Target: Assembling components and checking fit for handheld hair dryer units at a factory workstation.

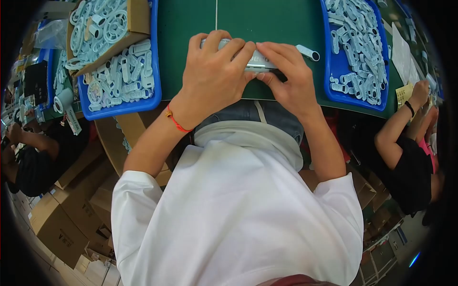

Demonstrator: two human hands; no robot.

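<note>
Over the green table [186, 14], both my hands close around a pale, glossy, elongated plastic casing [259, 63]. My left hand [212, 69], with a red cord at the wrist, covers its left part with bent fingers. The fingers and thumb of my right hand [292, 78] pinch its right part. Much of the casing is hidden under the fingers, so its full shape does not show. Just beyond my right fingers, a small pale blue elongated piece [306, 52] with a dark round end lies on the table.
At left, a blue tray [156, 101] of pale pieces bears a cardboard box [139, 16] of rings and parts. Another blue tray [336, 64] of similar pieces is at right. Co-workers' arms [392, 138] show at both sides. Cardboard cartons [59, 229] stand low at left.
</note>
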